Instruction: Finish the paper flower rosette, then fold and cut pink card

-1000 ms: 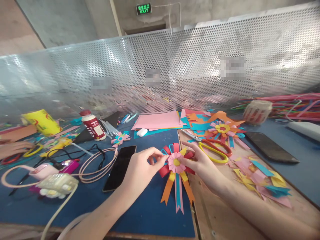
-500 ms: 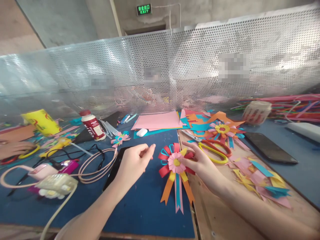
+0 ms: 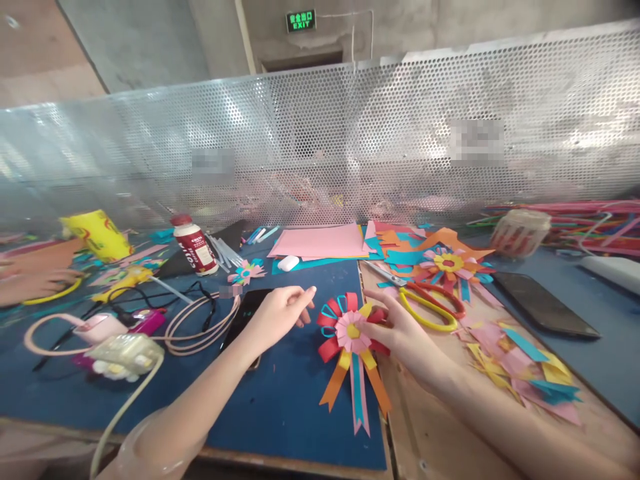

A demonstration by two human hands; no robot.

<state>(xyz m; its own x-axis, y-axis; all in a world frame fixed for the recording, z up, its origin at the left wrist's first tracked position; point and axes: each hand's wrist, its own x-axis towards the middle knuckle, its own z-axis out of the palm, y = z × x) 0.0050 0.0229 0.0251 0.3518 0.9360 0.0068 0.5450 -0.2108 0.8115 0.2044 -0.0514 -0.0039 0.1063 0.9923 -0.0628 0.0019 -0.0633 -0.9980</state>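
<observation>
A paper flower rosette (image 3: 354, 331) lies over the blue table mat, with red loops, blue inner strips, a pink pleated middle and a yellow centre. Orange, pink and blue ribbon tails hang from it towards me. My right hand (image 3: 395, 327) holds its right side, thumb on the pink middle and the other fingers over the red loops. To the left of the rosette, apart from it, my left hand (image 3: 285, 310) hovers with its fingers curled together and nothing visible in them. Beneath that wrist is a black phone (image 3: 245, 320), partly covered by the arm.
Scissors (image 3: 430, 307) with red and yellow handles lie right of the rosette, beside paper scraps (image 3: 525, 367) and another paper flower (image 3: 447, 263). At left are a bottle (image 3: 195, 247), coiled cable (image 3: 200, 333) and power strip (image 3: 125, 357). Another person's hand (image 3: 37, 283) shows far left.
The view has shifted slightly, moving the background a little right and down. My right hand keeps its hold on the rosette. The left hand stays close beside it, fingers still curled.
</observation>
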